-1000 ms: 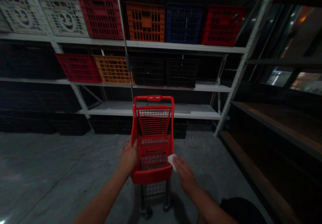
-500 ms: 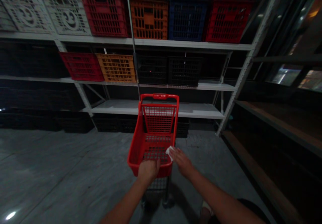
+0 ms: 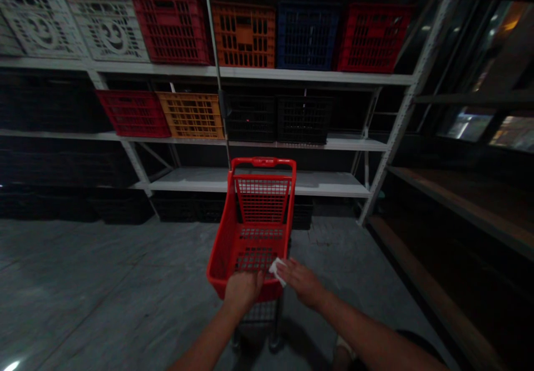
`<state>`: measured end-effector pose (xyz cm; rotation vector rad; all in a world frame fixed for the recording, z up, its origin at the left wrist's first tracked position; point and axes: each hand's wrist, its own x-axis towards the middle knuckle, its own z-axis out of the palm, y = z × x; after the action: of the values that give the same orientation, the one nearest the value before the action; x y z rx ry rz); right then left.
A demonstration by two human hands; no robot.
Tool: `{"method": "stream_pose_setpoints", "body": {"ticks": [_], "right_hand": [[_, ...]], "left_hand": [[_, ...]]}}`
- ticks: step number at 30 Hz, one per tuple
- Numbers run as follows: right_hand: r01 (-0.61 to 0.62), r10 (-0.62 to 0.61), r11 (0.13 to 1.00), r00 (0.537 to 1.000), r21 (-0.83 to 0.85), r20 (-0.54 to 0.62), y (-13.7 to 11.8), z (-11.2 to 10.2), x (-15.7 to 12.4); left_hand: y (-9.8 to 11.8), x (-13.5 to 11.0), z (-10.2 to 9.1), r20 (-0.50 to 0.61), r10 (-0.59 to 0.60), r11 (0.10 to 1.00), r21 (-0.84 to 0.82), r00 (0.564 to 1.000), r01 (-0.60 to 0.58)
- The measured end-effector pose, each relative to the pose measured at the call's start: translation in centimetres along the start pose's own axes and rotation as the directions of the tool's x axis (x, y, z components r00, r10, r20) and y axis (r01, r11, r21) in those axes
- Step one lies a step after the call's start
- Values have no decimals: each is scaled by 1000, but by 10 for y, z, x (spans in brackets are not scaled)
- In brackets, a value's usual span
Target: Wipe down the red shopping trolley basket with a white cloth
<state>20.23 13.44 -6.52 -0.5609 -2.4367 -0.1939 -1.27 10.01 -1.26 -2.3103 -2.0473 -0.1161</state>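
A small red plastic shopping cart (image 3: 261,231) stands on the floor in front of me, its handle at the far side. My left hand (image 3: 243,290) is closed over the near rim of its basket. At the basket's near right corner, my right hand (image 3: 302,283) presses a crumpled white cloth or tissue (image 3: 277,270) against the rim. The right fingers lie over the cloth and partly hide it. Below the basket, a dark lower rack and wheels show in shadow.
A white metal shelving rack (image 3: 267,74) spans the back, holding red, orange, blue, white and black crates. Along the right side runs another shelf unit (image 3: 450,196) with wooden boards. Grey concrete floor (image 3: 104,282) lies around the cart.
My right hand has slid the white cloth toward me along the right rim to the near corner. The left hand stays on the near rim. The view has shifted slightly.
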Motion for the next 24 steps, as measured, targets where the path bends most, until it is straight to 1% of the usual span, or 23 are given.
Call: {"method": "stream_pose_setpoints", "body": {"ticks": [1,3,4,5,6,7,9,12,14,16,17,19,20,21,22,23,24], "right_hand": [[-39,39,999,999,-24,-19,18,-2,7],[-165,159,984,983,-66,-87,51,-3,23],[-220,210,973,970,-76,-122,62,-1,31],[-258,243,963,957,-79,-156,67,2,37],[-276,258,958,949,-76,-182,67,5,41],[-277,259,958,944,-68,-204,61,10,43],[-261,245,964,943,-42,-226,36,18,38],[-212,206,977,963,-17,-175,-12,25,21],[-217,213,976,968,-17,-132,-31,21,15],[-278,275,961,951,2,-139,-32,10,18],[-324,323,946,931,21,-171,-26,2,24],[-403,403,913,873,57,-275,-10,-13,39],[-417,412,907,851,57,-326,-2,-20,47],[-407,393,913,846,40,-359,5,-24,54],[-365,344,931,866,11,-364,9,-26,59],[-304,280,952,899,-21,-336,11,-26,63],[-239,217,970,934,-43,-284,10,-22,64]], "left_hand": [[1,-1,0,3,-4,1000,3,1000,4],[3,-3,0,7,-9,1000,6,1000,9],[4,-4,-1,8,-10,1000,6,1000,10],[3,-5,-1,10,-12,1000,7,1000,12],[2,-6,-2,13,-11,1000,9,1000,11],[0,-8,-2,13,-6,1000,13,1000,6],[-7,-11,-3,17,9,1000,21,1000,-9],[-21,-18,-4,24,25,999,20,999,-26],[-32,-22,-4,29,37,999,13,999,-37],[-42,-26,-2,33,50,999,7,998,-50],[-46,-27,-2,34,51,999,6,998,-52],[-53,-29,0,33,46,999,10,998,-47],[-56,-30,1,29,45,999,14,999,-45],[-58,-31,2,24,46,999,15,999,-47],[-60,-31,2,20,50,999,14,999,-50],[-61,-31,3,14,50,999,9,999,-51],[-63,-31,3,9,51,999,2,999,-51]]}}
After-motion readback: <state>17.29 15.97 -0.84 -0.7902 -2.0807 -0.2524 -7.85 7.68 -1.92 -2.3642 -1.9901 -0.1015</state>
